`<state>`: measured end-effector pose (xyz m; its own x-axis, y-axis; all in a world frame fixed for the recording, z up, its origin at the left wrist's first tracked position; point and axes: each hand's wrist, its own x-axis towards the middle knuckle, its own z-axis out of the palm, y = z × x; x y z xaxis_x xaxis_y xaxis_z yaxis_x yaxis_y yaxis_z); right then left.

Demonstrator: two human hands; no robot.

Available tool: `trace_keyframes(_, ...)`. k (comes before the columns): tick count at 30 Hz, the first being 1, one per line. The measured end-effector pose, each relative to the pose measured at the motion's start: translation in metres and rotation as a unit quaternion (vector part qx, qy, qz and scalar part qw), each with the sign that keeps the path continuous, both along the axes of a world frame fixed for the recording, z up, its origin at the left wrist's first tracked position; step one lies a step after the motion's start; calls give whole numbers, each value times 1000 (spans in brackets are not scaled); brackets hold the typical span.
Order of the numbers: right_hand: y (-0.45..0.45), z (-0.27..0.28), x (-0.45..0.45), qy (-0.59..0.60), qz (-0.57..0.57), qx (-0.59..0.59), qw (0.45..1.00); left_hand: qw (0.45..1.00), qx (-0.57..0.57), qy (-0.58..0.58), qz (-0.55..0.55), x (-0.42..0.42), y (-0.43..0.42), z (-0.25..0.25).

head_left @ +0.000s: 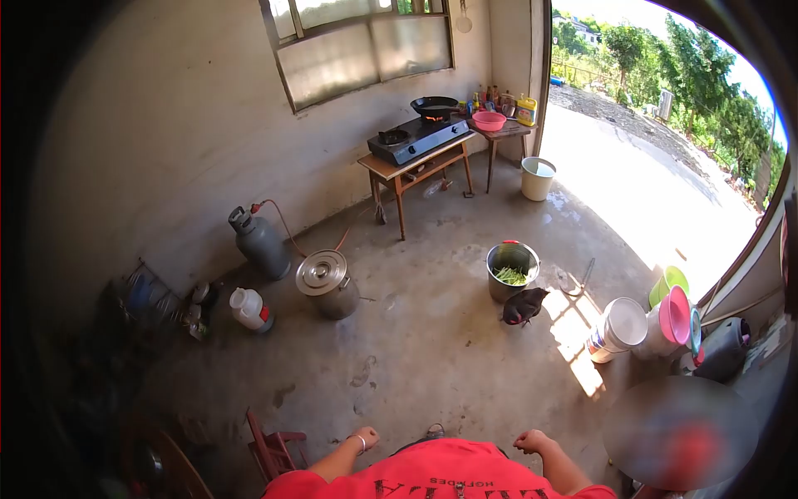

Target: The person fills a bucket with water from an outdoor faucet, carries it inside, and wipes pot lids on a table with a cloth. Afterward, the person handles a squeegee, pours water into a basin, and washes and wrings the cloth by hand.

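My left hand, with a pale band on the wrist, hangs beside my red shirt, its fingers curled in and nothing visible in it. On the other side, my right hand is held low with fingers bent together, also without a visible object. Neither touches anything around it. A dark red wooden chair is nearest my left hand. On the floor ahead, a dark hen stands against a metal bucket of green vegetables.
A black wok sits over a flame on the gas stove. Along the left are a gas cylinder, a lidded steel pot and a white jug. Several buckets, including a white one, line the right near the doorway.
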<state>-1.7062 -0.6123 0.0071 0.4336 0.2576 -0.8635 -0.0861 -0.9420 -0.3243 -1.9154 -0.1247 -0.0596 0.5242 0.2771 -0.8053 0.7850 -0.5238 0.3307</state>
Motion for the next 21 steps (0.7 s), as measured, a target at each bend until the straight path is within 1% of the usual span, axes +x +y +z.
trace_keyframes(1,9,-7,17,7,-1,-1,1000,1000,14,-14,11,33,7,16)
trace_keyframes(3,23,-24,57,-135,19,30,990,997,28,-62,34,85,21,29)
trace_keyframes(4,32,-7,79,-124,11,21,992,997,26,-60,36,109,25,37)
trace_keyframes(6,41,-20,123,-132,19,18,991,993,21,-102,58,153,34,48)
trace_keyframes(8,49,-35,171,-154,44,4,987,992,18,-104,72,182,44,38)
trace_keyframes(10,59,-42,226,-132,65,-11,989,990,13,-107,88,210,54,26)
trace_keyframes(12,75,-40,278,-107,87,-26,990,999,15,-28,36,225,72,7)
trace_keyframes(14,93,-36,341,-68,99,-34,992,999,33,-34,-7,239,88,4)
trace_keyframes(16,111,-22,404,-52,103,-45,992,989,-13,-24,144,257,89,30)
trace_keyframes(17,120,-18,433,-35,109,-54,992,988,-16,-17,151,275,87,35)
trace_keyframes(18,128,-28,470,-19,117,-51,992,982,-27,-3,185,296,91,43)
trace_keyframes(19,139,-34,504,-77,149,-58,984,974,-39,13,221,317,95,54)
trace_keyframes(20,141,-54,533,-168,130,-8,977,964,-53,34,258,333,95,65)
trace_keyframes(21,156,-39,562,-213,132,-6,968,952,-68,54,295,350,93,75)
